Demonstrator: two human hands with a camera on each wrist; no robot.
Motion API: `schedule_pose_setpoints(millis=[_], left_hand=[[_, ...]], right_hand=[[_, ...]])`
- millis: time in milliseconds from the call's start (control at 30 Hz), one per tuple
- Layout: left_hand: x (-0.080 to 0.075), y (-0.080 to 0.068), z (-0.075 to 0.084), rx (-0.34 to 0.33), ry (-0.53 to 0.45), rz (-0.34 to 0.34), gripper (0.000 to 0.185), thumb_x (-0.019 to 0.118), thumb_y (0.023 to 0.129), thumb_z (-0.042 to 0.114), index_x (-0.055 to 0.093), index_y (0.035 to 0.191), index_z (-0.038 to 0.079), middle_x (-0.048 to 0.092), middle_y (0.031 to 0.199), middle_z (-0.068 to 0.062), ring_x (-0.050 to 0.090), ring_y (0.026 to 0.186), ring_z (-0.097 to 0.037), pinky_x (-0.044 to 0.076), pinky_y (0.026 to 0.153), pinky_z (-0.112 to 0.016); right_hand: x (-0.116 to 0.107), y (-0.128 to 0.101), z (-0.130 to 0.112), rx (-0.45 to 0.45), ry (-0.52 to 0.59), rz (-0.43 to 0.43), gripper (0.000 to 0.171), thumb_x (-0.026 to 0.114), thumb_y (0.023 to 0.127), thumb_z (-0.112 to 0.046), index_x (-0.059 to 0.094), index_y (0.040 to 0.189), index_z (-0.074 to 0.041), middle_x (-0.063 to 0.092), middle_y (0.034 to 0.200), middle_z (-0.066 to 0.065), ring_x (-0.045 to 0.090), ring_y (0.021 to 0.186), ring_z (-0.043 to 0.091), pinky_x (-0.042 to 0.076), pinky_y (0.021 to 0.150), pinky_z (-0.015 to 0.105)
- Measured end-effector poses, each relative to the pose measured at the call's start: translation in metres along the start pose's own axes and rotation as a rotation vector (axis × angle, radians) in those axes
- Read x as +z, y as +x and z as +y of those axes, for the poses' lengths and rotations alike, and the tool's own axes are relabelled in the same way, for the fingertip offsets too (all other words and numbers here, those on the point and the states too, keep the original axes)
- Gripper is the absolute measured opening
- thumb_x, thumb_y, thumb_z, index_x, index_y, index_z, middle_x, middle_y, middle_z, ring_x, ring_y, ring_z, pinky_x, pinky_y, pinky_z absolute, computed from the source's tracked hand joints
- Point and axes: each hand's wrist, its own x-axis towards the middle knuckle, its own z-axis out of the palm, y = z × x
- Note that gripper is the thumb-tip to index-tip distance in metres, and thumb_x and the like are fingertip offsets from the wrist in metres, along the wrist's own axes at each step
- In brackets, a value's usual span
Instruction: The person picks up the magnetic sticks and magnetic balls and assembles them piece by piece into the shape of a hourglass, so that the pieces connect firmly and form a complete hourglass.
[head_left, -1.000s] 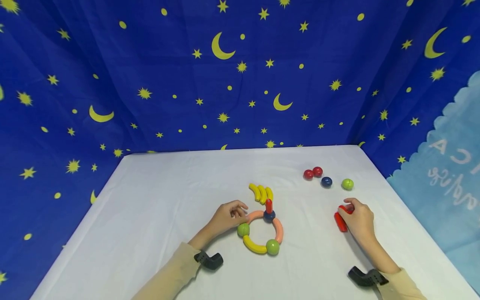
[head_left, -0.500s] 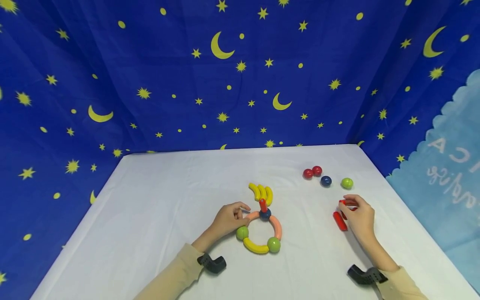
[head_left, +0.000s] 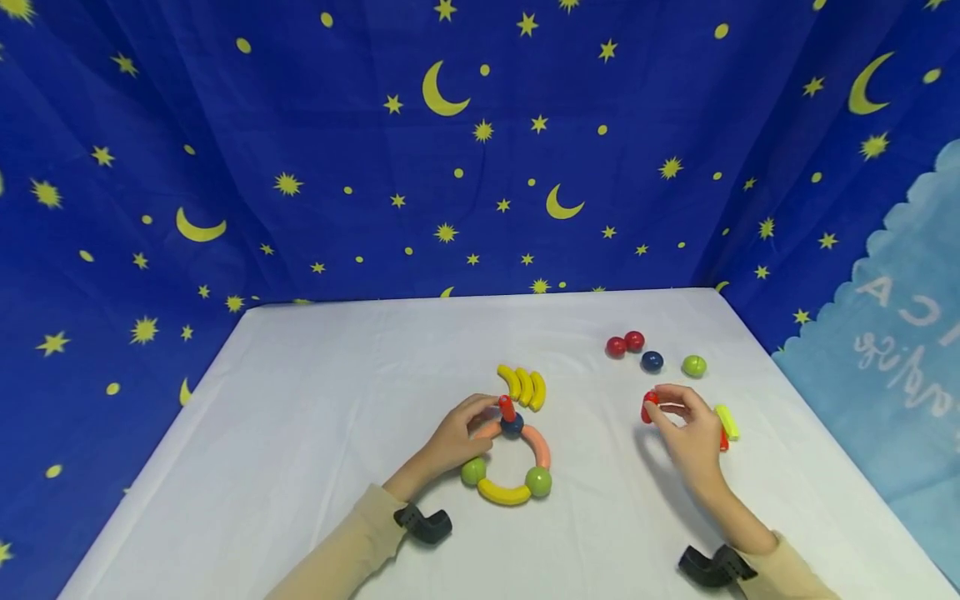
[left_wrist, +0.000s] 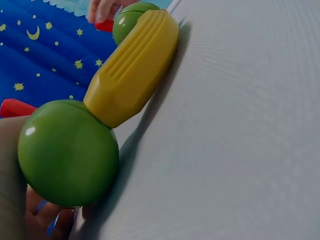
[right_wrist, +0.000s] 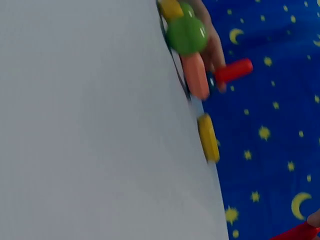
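Observation:
A ring of curved rods and balls lies on the white table: a yellow rod [head_left: 504,492], salmon rods [head_left: 537,447], green balls [head_left: 538,481] and a dark blue ball [head_left: 512,425]. From the blue ball a red stick [head_left: 507,408] stands up, leaning slightly left. My left hand [head_left: 454,435] pinches the ring's left salmon rod, thumb in front and fingers behind, partly hiding it. Close by, the left wrist view has a green ball [left_wrist: 68,152] joined to the yellow rod [left_wrist: 134,67]. My right hand [head_left: 693,437] pinches another red stick [head_left: 649,407] above the table.
Behind the ring lie several yellow curved rods [head_left: 523,387]. Red balls [head_left: 626,344], a blue ball [head_left: 652,361] and a green ball [head_left: 694,366] sit at the back right. A yellow-green stick [head_left: 727,422] and a partly hidden red stick [head_left: 723,440] lie beyond my right hand.
My right hand has picked up a red stick and carried it left, uncovering the yellow-green stick. The ring has slid left and its upright red stick now leans left.

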Motion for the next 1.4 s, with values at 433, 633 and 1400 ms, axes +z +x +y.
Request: schedule_pose_setpoints(millis=[433, 633, 1400], left_hand=[[0.0, 0.006, -0.001, -0.13, -0.175, -0.06, 0.035, 0.057, 0.094, 0.016, 0.057, 0.129, 0.012, 0.066, 0.105, -0.015, 0.047, 0.052, -0.007, 0.042, 0.049, -0.018], [0.001, 0.008, -0.002, -0.119, -0.146, -0.072, 0.032, 0.055, 0.097, 0.022, 0.059, 0.128, 0.014, 0.066, 0.098, -0.015, 0.041, 0.041, -0.005, 0.039, 0.042, -0.019], [0.004, 0.004, -0.005, -0.054, -0.056, -0.024, 0.028, 0.058, 0.095, 0.024, 0.062, 0.119, 0.01, 0.066, 0.113, -0.007, 0.058, 0.096, -0.013, 0.048, 0.085, -0.022]], right_hand=[[0.05, -0.046, -0.053, -0.187, 0.379, -0.443, 0.026, 0.064, 0.077, 0.018, 0.062, 0.101, 0.008, 0.064, 0.092, 0.013, 0.062, 0.089, 0.005, 0.053, 0.078, 0.017], [0.063, -0.059, -0.059, -0.159, 0.414, -0.528, 0.025, 0.066, 0.077, 0.015, 0.063, 0.1, 0.004, 0.064, 0.094, 0.016, 0.062, 0.092, 0.003, 0.054, 0.078, 0.02], [0.075, -0.08, -0.048, -0.143, 0.083, -0.627, 0.036, 0.08, 0.071, -0.003, 0.065, 0.104, -0.006, 0.068, 0.091, 0.002, 0.057, 0.085, 0.001, 0.053, 0.07, 0.024]])
